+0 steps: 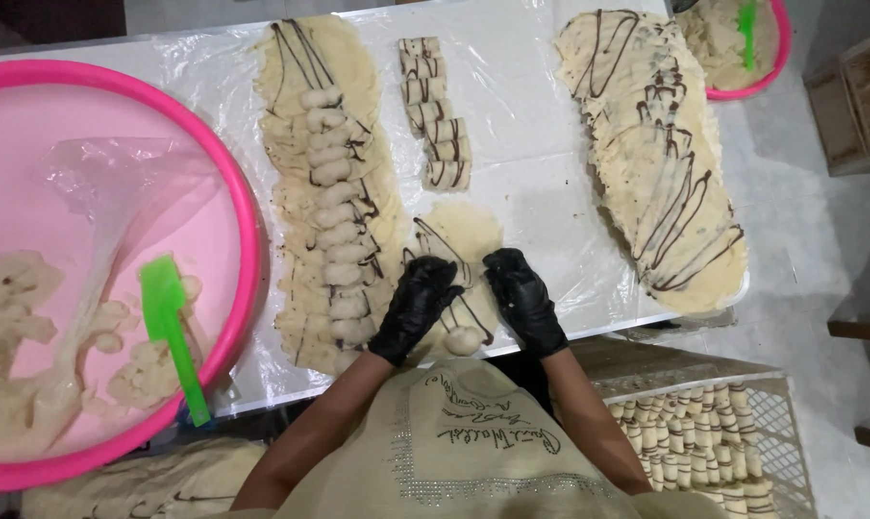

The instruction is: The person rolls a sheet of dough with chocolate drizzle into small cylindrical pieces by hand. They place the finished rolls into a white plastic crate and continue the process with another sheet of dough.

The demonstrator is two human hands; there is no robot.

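Both my hands wear black gloves. My left hand [416, 306] and my right hand [522, 298] press down on a round flat piece of dough [466, 235] with dark chocolate lines, at the table's near edge. A pale lump of filling [464, 339] lies on that dough between my wrists. To the left runs a long row of overlapping dough rounds [329, 192], each topped with a filling lump. A column of rolled, striped pieces [437, 115] lies beyond my hands.
A large pink basin [233, 183] at left holds dough lumps, a plastic sheet and a green spatula [171, 332]. Another stack of striped dough rounds [666, 163] lies at right. A second pink basin [776, 58] sits far right. A white crate [776, 404] of rolled pieces stands below.
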